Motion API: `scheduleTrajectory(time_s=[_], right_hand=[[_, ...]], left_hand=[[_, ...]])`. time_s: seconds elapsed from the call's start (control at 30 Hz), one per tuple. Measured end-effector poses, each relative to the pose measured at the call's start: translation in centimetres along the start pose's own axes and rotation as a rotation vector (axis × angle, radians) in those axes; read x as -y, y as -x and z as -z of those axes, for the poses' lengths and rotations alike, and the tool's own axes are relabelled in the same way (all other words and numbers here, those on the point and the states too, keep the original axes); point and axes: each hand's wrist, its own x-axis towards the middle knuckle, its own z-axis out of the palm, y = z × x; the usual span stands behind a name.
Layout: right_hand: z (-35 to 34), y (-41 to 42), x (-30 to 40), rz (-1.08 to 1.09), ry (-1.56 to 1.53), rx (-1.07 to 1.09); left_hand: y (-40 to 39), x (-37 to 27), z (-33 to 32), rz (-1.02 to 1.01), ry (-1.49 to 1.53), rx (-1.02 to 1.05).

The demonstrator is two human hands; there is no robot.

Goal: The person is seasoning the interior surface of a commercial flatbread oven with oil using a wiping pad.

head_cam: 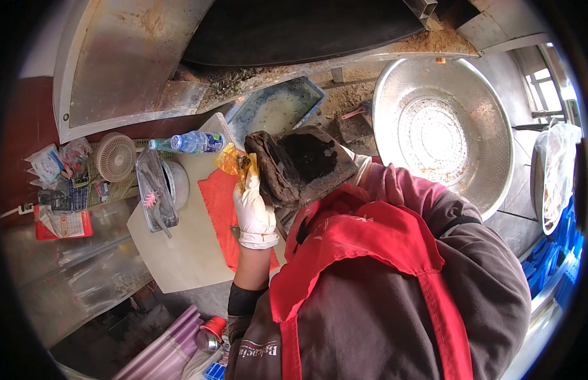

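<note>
A thick, blackened rectangular pad, rough and crusted with a hollow black patch on its face, is in front of my chest. My right hand, in a white glove, is at the pad's right edge and seems to hold it; its fingers are hidden behind. At the pad's left side is my left hand, also white-gloved. Its fingers grip crumpled, translucent yellow plastic with a dark spot on it. Whether the left hand also touches the pad is hard to tell.
A large perforated metal basin stands at right. Ahead, below a sooty curved metal rim, sits a blue tub of cloudy liquid. On the left are a pale board, red cloth, plastic bottles, a clear tray and a fan.
</note>
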Motion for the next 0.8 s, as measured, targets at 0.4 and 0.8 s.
scheduleTrajectory(time_s=[0.4,0.8], right_hand=[[0.2,-3.3,-1.0,-0.098,-0.031,-0.027],[4.2,-2.2,-4.6,-0.216,-0.398,-0.086]], left_hand=[[-0.5,0.9,0.1,0.088,0.031,0.019],[-1.0,1.4,0.0,0.123,0.09,0.041]])
